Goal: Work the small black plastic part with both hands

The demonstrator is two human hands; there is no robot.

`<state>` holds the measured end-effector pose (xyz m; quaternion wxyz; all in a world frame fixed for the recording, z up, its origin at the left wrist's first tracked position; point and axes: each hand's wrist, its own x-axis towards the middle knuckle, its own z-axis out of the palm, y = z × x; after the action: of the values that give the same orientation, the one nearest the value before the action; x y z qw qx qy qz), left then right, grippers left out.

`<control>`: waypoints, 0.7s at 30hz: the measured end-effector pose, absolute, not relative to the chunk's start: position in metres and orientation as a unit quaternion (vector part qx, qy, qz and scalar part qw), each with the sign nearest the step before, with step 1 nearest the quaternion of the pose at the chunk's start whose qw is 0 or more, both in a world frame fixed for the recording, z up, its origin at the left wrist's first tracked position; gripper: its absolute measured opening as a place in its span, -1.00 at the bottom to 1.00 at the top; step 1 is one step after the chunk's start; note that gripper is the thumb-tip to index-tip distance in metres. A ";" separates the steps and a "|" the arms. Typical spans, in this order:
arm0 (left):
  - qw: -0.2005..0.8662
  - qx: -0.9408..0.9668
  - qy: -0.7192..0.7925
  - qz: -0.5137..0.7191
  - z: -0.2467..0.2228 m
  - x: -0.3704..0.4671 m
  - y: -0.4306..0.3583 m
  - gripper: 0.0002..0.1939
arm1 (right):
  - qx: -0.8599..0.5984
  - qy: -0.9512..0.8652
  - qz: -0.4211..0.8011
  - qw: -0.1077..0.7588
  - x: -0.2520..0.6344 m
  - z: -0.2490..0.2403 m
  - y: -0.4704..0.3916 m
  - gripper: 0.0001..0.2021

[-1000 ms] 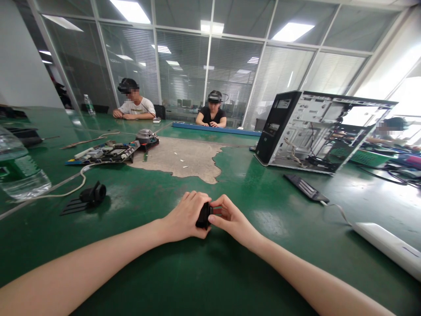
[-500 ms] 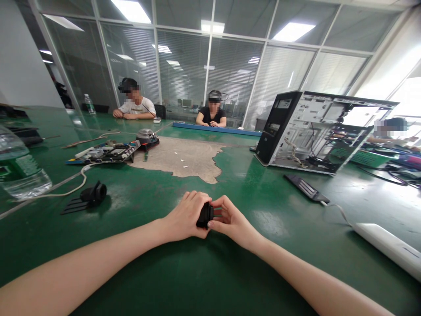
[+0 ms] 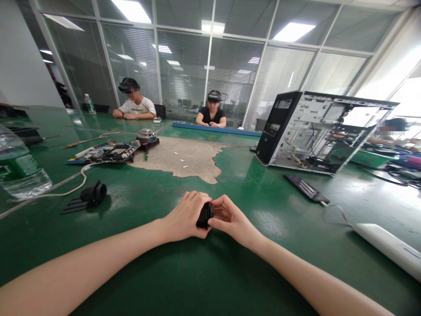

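Near the middle of the green table, my left hand wraps round a small black part, its back facing up. My right hand grips the same part from the right, thumb and index finger pressed on its edge and the other fingers curled behind. The part's far side is hidden by my fingers. Another black part with flat prongs lies to the left of my left hand.
An open computer case stands at the right, with a dark flat piece and a white power strip nearer. At the left are a circuit board and a water bottle. Two people sit across the table.
My right thumb has moved slightly up along the black part's edge. Otherwise both hands hold their places.
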<state>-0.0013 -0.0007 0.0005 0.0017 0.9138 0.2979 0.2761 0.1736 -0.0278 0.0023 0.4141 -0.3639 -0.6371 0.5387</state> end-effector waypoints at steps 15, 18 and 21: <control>0.005 0.912 0.301 0.277 0.000 -0.001 -0.001 -0.49 | -0.387 -0.632 0.528 0.414 0.173 0.002 -0.027 -0.69; 0.007 0.914 0.301 0.272 0.000 -0.001 -0.001 -0.46 | -0.357 -0.643 0.535 0.415 0.174 0.002 -0.029 -0.65; 0.005 0.915 0.302 0.269 0.000 -0.001 -0.001 -0.47 | -0.351 -0.635 0.542 0.424 0.174 0.000 -0.029 -0.68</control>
<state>-0.0010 -0.0006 0.0003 0.0049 0.9145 0.3024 0.2687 0.1737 -0.0292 0.0003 0.4237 -0.3514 -0.6349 0.5421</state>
